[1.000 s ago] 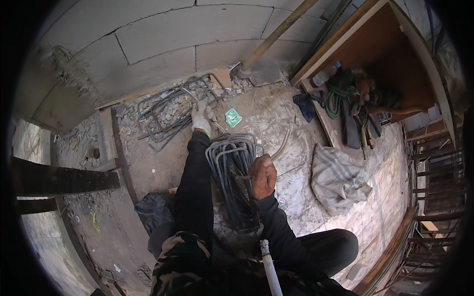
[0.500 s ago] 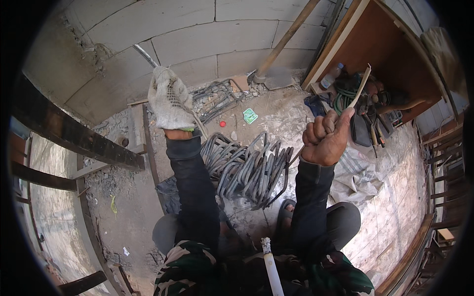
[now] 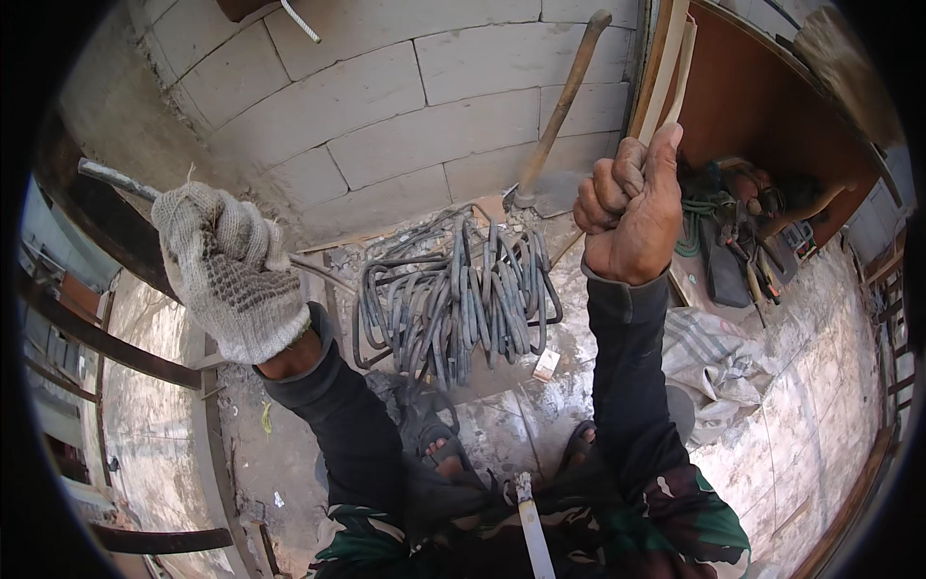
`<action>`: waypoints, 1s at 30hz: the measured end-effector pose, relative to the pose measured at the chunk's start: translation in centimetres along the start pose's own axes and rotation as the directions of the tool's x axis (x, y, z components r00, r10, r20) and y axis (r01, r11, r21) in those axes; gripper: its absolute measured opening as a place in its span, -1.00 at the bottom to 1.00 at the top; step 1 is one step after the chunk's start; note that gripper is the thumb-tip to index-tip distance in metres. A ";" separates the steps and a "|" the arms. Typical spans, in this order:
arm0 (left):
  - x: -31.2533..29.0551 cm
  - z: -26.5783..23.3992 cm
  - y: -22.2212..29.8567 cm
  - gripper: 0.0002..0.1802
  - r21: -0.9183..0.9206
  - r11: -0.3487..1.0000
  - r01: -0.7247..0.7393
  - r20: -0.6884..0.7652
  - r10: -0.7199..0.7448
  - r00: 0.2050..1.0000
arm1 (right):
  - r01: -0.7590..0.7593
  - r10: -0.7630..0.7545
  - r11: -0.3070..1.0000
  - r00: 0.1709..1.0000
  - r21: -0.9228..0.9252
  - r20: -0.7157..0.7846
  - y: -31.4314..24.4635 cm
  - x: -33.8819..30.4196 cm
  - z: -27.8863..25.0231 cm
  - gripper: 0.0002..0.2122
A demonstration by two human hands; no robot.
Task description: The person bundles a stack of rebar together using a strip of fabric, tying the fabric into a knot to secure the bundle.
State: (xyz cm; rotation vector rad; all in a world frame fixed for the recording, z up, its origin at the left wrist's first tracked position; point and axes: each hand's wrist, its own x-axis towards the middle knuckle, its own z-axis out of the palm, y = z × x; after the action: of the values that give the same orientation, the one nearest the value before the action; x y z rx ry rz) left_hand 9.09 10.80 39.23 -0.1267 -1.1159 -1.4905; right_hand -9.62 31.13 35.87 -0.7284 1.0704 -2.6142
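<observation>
My left hand (image 3: 231, 270), in a knitted glove with dotted grip, is closed round a grey metal rod (image 3: 114, 178). One end juts out to the left; the other slopes toward a bundle of bent steel bars (image 3: 463, 299). My bare right hand (image 3: 632, 207) is a fist, thumb up, round a thin pale rod-like piece (image 3: 685, 77) that rises above it. A thin length also comes out below this fist toward the bundle. The many looped bars lie bunched between my arms; whether they hang from what I hold, I cannot tell.
A long-handled hoe (image 3: 564, 106) leans on the block wall (image 3: 386, 87). At right are hand tools (image 3: 743, 251), a brown panel (image 3: 762, 106) and a woven sack (image 3: 714, 357). Dark beams (image 3: 106, 338) stand left. A small pack (image 3: 546, 365) lies by the bundle; a cigarette (image 3: 531, 531) shows low.
My left hand has moved left and down in view; the right rose slightly. The bundle appears higher and more upright, covering the red cap and green packet. My view has shifted too.
</observation>
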 end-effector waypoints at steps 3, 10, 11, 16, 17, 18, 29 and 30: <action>1.7 1.8 -2.0 -0.80 0.025 0.997 0.072 -0.059 -0.070 0.996 | -0.051 0.052 0.998 0.997 0.025 -0.061 0.4 3.4 -1.5 -0.46; 3.7 0.1 -11.6 -0.84 -0.047 0.986 0.160 -0.122 -0.165 0.979 | -0.090 0.100 0.994 0.971 0.055 -0.219 5.0 8.8 -6.0 -0.41; 3.8 0.6 -12.2 -0.84 -0.081 0.982 0.172 -0.094 -0.180 0.979 | -0.024 0.038 0.997 0.977 0.069 -0.208 4.3 9.2 -6.6 -0.41; 3.3 4.0 -11.1 -0.74 -0.279 0.950 0.142 -0.040 -0.159 0.986 | 0.200 -0.187 0.972 0.976 0.120 -0.115 -1.1 9.2 -7.2 -0.40; 2.8 4.3 -10.1 -0.73 -0.266 0.949 0.166 0.024 -0.166 0.986 | 0.227 -0.218 0.964 0.972 0.137 -0.084 -1.9 8.7 -7.4 -0.40; 2.2 4.4 -9.2 -0.73 -0.254 0.948 0.191 0.087 -0.174 0.981 | 0.199 -0.198 0.969 0.980 0.148 -0.022 -2.6 8.0 -7.7 -0.42; -27.3 -10.6 -18.6 -0.76 -0.060 0.726 0.685 -0.415 -0.643 0.644 | -0.210 -0.098 0.922 0.686 -0.325 -0.721 16.7 -16.4 -28.3 -0.50; -27.0 -11.7 -19.6 -0.75 -0.053 0.714 0.698 -0.455 -0.640 0.619 | -0.197 -0.061 0.945 0.680 -0.262 -0.731 16.9 -15.8 -27.7 -0.49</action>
State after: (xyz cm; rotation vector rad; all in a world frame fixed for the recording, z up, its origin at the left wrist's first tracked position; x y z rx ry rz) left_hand 6.71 18.72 4.84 0.7916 -0.9022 -1.9646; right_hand -10.35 41.63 1.32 0.4111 1.7123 -2.7238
